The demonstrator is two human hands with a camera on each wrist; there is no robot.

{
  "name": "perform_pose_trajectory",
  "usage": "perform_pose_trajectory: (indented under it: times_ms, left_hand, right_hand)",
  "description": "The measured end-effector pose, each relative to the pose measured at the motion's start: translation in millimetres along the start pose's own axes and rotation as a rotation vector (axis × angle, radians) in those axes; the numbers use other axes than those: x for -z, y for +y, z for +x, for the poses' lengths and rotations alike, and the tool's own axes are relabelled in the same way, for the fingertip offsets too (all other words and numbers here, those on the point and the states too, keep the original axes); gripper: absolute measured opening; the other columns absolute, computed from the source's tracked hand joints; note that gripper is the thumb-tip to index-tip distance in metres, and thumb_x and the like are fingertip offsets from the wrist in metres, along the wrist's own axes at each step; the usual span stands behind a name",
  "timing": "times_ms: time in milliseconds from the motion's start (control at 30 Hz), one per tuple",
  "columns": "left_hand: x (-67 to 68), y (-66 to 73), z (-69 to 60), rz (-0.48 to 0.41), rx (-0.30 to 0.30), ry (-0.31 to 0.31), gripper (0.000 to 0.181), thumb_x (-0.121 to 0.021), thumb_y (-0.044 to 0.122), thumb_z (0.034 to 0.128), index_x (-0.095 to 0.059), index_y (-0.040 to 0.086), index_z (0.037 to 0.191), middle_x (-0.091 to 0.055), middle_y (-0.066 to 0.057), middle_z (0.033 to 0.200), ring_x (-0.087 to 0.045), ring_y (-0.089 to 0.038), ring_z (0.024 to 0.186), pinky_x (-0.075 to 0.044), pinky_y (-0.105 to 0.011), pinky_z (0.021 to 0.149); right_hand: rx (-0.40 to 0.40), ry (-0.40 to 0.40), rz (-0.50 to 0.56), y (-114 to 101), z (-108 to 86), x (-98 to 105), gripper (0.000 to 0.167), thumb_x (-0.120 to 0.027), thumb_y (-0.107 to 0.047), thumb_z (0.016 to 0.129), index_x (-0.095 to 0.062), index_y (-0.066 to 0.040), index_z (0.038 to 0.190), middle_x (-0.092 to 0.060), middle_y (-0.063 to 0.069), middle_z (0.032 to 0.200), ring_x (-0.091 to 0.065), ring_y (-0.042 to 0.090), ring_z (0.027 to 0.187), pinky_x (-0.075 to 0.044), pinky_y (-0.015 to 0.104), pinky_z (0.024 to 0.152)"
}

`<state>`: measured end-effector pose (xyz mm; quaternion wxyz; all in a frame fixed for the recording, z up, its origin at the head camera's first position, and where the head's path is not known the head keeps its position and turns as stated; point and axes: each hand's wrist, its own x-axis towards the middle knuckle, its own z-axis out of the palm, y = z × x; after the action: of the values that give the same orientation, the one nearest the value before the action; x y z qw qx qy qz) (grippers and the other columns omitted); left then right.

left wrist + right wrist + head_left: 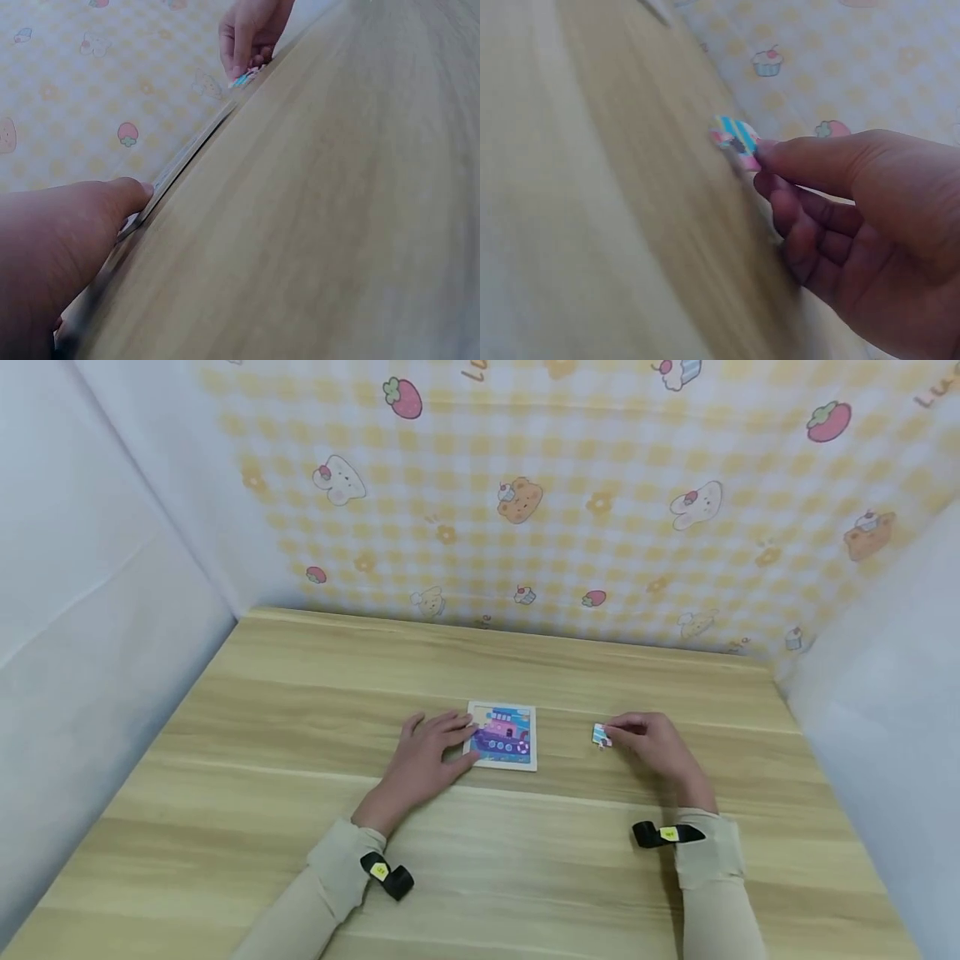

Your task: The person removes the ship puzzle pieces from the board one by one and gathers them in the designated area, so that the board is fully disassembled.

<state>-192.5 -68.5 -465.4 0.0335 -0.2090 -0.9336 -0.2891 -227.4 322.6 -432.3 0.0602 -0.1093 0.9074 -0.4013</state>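
Observation:
A square jigsaw puzzle (504, 760) with a pale frame lies on the table, showing a pink and purple ship on blue. My left hand (427, 756) rests at its left edge, its fingertips and thumb touching the border. In the left wrist view, the left thumb (124, 196) lies along the thin edge of the board (184, 161). To the right of the puzzle, my right hand (656, 745) pinches a small puzzle piece (600, 736) between thumb and fingers. In the right wrist view this puzzle piece (736, 139) has blue, yellow and pink markings, and the other fingers curl beneath.
The wood-grain table (525, 868) reaches back to a yellow checked cloth (570, 552) with cartoon prints. White walls (97, 527) stand on both sides. Each wrist wears a black strap (667, 835) with a yellow label.

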Motion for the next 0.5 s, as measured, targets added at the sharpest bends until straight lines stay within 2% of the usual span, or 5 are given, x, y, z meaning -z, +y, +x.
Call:
perform_pose_trajectory:
  times_ms: [133,367,500]
  left_hand:
    - [-0.4,0.1,-1.6,-0.012,0.016,0.002,0.052,-0.065,0.049,0.1000,-0.064,0.020,0.143,-0.053,0.004,0.154,-0.039,-0.023,0.149,-0.010,-0.055,0.123]
    - [0.7,0.3,-0.3,-0.016,0.013,0.001,0.051,-0.065,0.048,0.1002,-0.064,0.020,0.143,-0.053,0.004,0.154,-0.039,-0.023,0.149,-0.011,-0.056,0.123]
    - [-1.1,-1.1,0.3,-0.017,0.010,-0.004,0.051,-0.066,0.047,0.1002,-0.064,0.020,0.143,-0.054,0.004,0.153,-0.040,-0.024,0.149,-0.011,-0.056,0.123]
  right_hand:
    - [-0.003,0.015,-0.014,1.2,4.2,-4.7,0.023,-0.069,-0.021,0.102,-0.080,-0.004,0.113,-0.075,0.012,0.113,-0.064,0.017,0.100,-0.049,0.021,0.083]
    - [-0.014,0.037,0.031,2.3,4.2,-8.4,0.017,-0.071,-0.016,0.100,-0.080,-0.005,0.110,-0.074,0.013,0.111,-0.060,0.019,0.091,-0.048,0.024,0.075]
    - [-0.018,0.049,0.021,4.0,4.1,-11.1,0.016,-0.071,-0.015,0.100,-0.080,-0.005,0.109,-0.074,0.013,0.111,-0.060,0.019,0.091,-0.048,0.023,0.075]
